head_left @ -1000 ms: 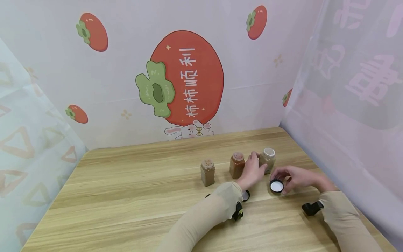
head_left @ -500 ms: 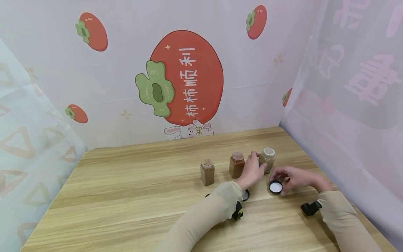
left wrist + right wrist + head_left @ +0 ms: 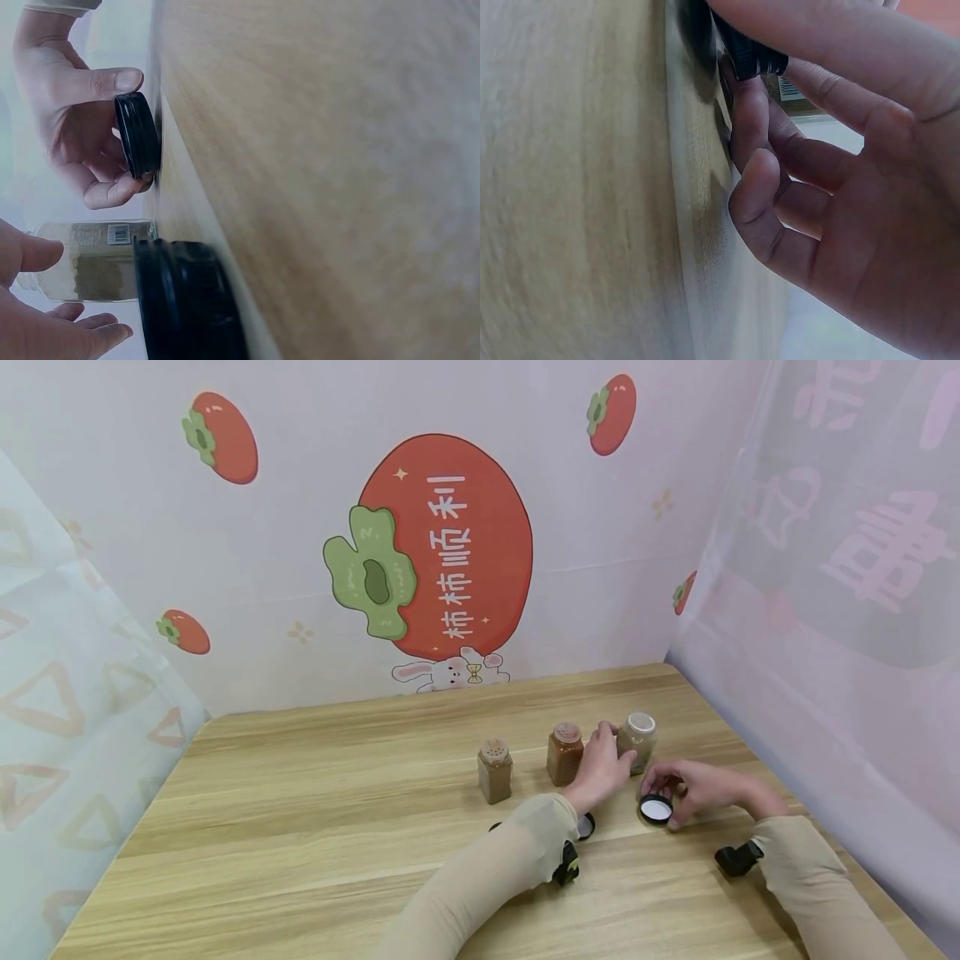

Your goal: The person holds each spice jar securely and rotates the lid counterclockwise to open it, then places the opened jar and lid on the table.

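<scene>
My left hand (image 3: 600,766) is at a clear glass spice jar (image 3: 639,745) with a white top, its thumb and fingers on either side of the jar. That jar stands upright and shows a barcode label in the left wrist view, with greenish-brown powder inside. My right hand (image 3: 697,789) pinches a round black lid (image 3: 656,810) between thumb and fingers, close over the table, its white inner face turned upward. A jar of reddish-brown powder (image 3: 564,760) with a perforated top stands just left of my left hand. Farther left stands a jar of light brown powder (image 3: 495,777), also with a perforated top.
Another black lid (image 3: 586,825) lies by the left sleeve, partly hidden by it. A sliver of a further dark rim (image 3: 495,826) shows behind that sleeve. The wooden table (image 3: 300,827) is bordered by printed cloth walls (image 3: 285,527) at the back and sides.
My right hand has shifted slightly left and toward the table's front with the black lid. My left hand and the jars have stayed in place.
</scene>
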